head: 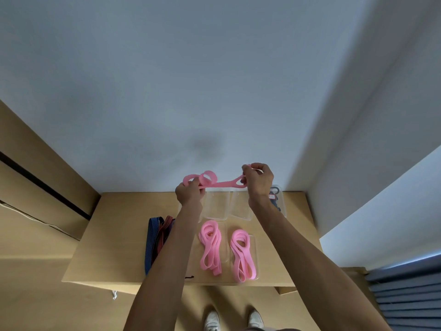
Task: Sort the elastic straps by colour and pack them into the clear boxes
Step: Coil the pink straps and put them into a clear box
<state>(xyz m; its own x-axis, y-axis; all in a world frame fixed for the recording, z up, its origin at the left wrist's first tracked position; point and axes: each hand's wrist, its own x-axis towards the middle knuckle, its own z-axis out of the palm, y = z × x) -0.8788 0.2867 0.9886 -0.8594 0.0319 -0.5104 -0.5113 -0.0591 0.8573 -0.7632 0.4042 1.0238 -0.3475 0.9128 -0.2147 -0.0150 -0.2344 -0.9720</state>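
Left hand: the left hand (188, 193) is up above the table, fingers curled round one end of a pink elastic strap (214, 181), where the flat ribbed band coils into a couple of loose loops
Right hand: the right hand (257, 179) pinches the other end, fingers bent tight on a small teardrop loop
Strap in play: pulled into a near-straight line between the two hands, held in the air over the far boxes
Near boxes: two clear plastic boxes sit side by side; the left box (224, 259) holds a folded pink bundle (210, 247), the right box (255, 249) holds another pink bundle (243, 255), both soft, long, looped hanks
Far boxes: two clear empty trays (216, 206) beneath the hands, and a further clear box (282, 199) to the right with something dark inside, partly hidden by the wrist
Still loose: blue and red-black striped straps (157, 237) lie on the tan wooden table (107, 235), left of the left forearm
Below: white shoes (212, 320) on the floor
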